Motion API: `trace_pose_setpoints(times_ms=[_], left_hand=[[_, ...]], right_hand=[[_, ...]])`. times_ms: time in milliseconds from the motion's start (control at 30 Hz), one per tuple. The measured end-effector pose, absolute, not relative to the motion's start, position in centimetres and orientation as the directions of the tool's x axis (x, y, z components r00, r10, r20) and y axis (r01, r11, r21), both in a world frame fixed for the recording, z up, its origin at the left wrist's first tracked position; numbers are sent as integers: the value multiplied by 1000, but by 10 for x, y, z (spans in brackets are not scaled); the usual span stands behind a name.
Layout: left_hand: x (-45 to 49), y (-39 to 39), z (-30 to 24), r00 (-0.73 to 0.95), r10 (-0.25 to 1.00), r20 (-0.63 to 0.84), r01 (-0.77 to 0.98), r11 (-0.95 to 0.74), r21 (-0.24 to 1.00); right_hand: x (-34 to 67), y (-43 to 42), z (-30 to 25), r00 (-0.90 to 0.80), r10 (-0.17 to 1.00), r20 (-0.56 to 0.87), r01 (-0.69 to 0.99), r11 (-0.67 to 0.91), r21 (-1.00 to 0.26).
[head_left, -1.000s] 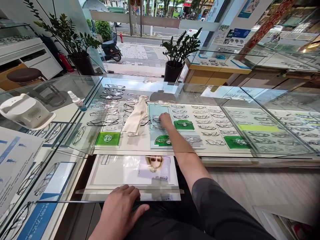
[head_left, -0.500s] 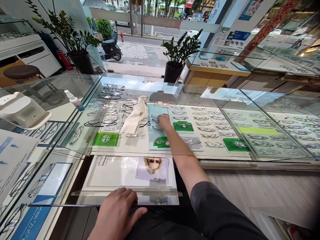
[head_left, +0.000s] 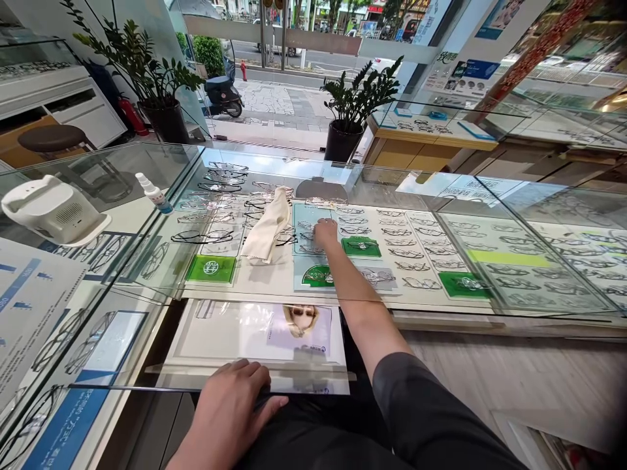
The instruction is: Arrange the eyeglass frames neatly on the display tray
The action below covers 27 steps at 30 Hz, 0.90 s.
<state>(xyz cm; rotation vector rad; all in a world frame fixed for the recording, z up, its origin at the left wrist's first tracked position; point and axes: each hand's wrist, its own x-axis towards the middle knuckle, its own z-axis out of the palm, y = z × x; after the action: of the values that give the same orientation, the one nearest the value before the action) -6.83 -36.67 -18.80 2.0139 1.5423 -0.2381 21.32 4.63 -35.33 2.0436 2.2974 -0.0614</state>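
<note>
Where the right hand (head_left: 326, 233) reaches, a glass showcase (head_left: 267, 279) holds eyeglasses (head_left: 411, 266).

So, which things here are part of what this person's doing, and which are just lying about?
Seem part of the work:
right hand, stretched out toward the rows of glasses
glasses, those nearest that hand
left hand, at the near glass edge
perhaps the cloth, close by

Seem just lying about:
spray bottle
white device
stool
fire extinguisher
</note>
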Motion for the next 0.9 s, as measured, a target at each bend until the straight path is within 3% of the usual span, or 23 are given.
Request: trace_pose_setpoints(times_ms=[600, 767, 900], left_hand=[[-70, -369, -195, 305, 863, -403, 917, -152, 370], [-68, -367, -191, 299, 854, -427, 927, -154, 342], [-65, -366, -188, 294, 849, -438, 936, -163, 312]], right_hand=[[206, 31, -346, -118, 991, -55, 988, 112, -102], [201, 22, -327, -84, 995, -49, 968, 70, -240], [171, 2, -303, -97, 995, -15, 893, 80, -444]])
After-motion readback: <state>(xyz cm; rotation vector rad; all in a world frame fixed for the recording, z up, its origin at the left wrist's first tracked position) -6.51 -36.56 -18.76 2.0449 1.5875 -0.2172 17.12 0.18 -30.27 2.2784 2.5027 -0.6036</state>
